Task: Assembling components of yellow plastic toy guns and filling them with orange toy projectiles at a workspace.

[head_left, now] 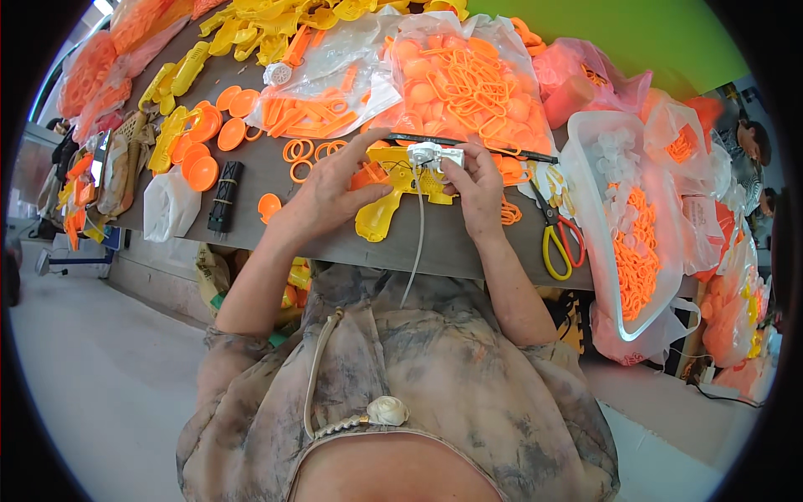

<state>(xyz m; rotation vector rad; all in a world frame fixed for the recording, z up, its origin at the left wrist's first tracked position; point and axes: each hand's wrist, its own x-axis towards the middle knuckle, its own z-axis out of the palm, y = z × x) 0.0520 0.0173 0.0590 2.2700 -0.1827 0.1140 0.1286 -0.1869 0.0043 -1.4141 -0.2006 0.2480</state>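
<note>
From the head camera I see my left hand (330, 188) closed over a glossy yellow plastic toy shell (393, 201), pistol-shaped, lying at the near edge of the grey table (268, 167). My right hand (477, 188) pinches a small white motor block (435, 156) seated on top of it; a pale tube (416, 243) droops from it. Yellow-handled scissors (556, 234) lie just right, and crinkled clear bags of orange rings (460, 84) lie behind.

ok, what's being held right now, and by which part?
Both hands hold a yellow toy gun shell: left hand on its rear body above the grip, right hand pinching the small white part on top.
</note>
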